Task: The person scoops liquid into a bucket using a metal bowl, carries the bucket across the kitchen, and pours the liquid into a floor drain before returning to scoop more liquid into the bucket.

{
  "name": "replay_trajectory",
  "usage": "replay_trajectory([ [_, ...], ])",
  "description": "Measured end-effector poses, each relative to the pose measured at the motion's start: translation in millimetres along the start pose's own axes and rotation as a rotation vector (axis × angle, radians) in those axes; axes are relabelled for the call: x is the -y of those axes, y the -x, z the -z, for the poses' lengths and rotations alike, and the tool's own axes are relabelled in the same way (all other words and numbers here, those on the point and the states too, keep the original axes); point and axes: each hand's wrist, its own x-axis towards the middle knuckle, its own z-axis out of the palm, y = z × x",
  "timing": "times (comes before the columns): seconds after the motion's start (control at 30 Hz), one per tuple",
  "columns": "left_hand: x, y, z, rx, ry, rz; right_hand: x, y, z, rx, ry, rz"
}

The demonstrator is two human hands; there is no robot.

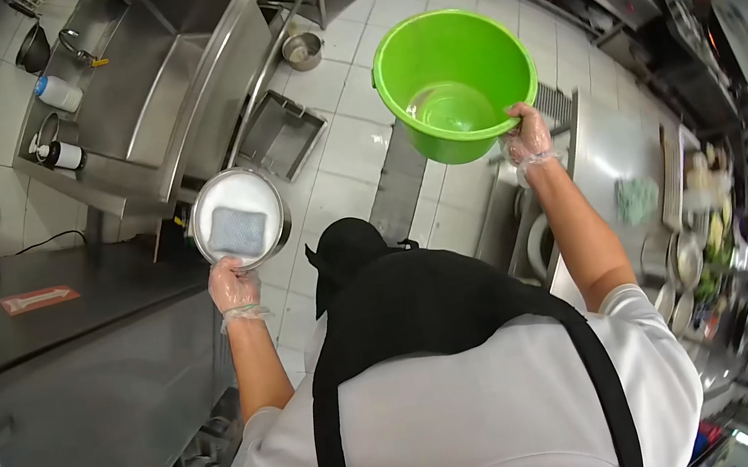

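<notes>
My left hand (235, 286), in a clear plastic glove, grips the near rim of a round metal pot (283, 219). White suds fill the pot, and a grey-blue sponge (238, 230) lies on them. On the right, my gloved right hand (528, 134) is closed on the rim of a large green basin (451, 52). The basin is tilted, so its inside shows, with a little clear liquid or shine at the bottom. Both vessels are held up above the floor, apart from each other.
A steel sink (170, 80) with bottles on its ledge stands at upper left, above a dark counter (101, 259). A metal tray (280, 135) and small pot (302, 51) sit beyond. At right, a steel counter (603, 155) bears a green cloth (636, 200).
</notes>
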Motion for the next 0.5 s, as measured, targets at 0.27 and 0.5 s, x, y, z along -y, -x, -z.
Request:
replay_trajectory([
  [0.27,52,-92,-131,-0.127,-0.023,-0.088,59,-195,-97,0.072,0.142,-0.124],
  [0.5,101,-142,-237,-0.068,0.085,-0.136,124,-353,-133,0.062,0.284,-0.135],
])
